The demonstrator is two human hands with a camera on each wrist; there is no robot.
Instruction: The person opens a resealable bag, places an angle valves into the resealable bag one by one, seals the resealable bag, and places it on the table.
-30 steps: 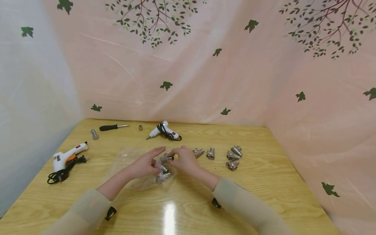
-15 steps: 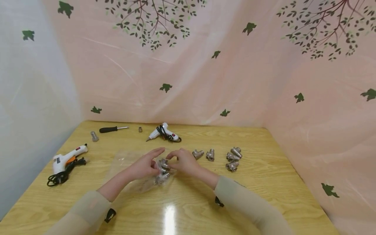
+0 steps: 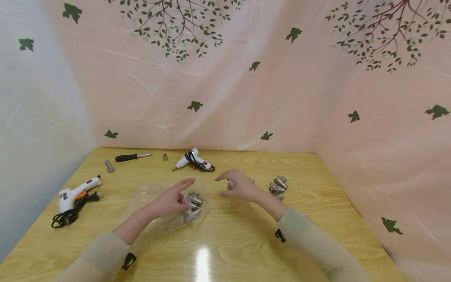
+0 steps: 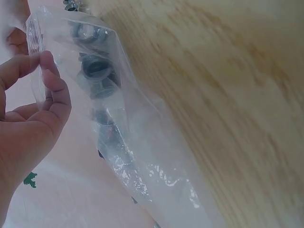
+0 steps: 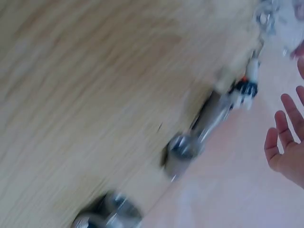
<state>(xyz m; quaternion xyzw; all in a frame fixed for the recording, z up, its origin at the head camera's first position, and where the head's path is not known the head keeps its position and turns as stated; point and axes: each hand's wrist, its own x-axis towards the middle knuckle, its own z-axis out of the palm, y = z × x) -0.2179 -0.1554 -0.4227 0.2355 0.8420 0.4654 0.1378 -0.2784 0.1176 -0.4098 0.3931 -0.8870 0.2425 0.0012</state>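
A clear plastic bag lies on the table with several metal pipe fittings at its mouth. My left hand pinches the bag's edge between thumb and fingers; in the left wrist view, the fittings show through the film. To the right of the bag, my right hand hovers with fingers spread and nothing held. It partly covers a tee fitting and another behind it. The right wrist view, blurred, has the hand near tee fittings. Several more tees lie grouped farther right.
A white glue gun with a wrapped black cord lies at the back. Another glue gun is at the left. A screwdriver, a bolt-like metal piece and a small metal nut lie along the back left.
My right hand has let go of a fitting at the bag's mouth and moved right, away from the bag, opening its fingers. The left hand keeps its place at the bag.
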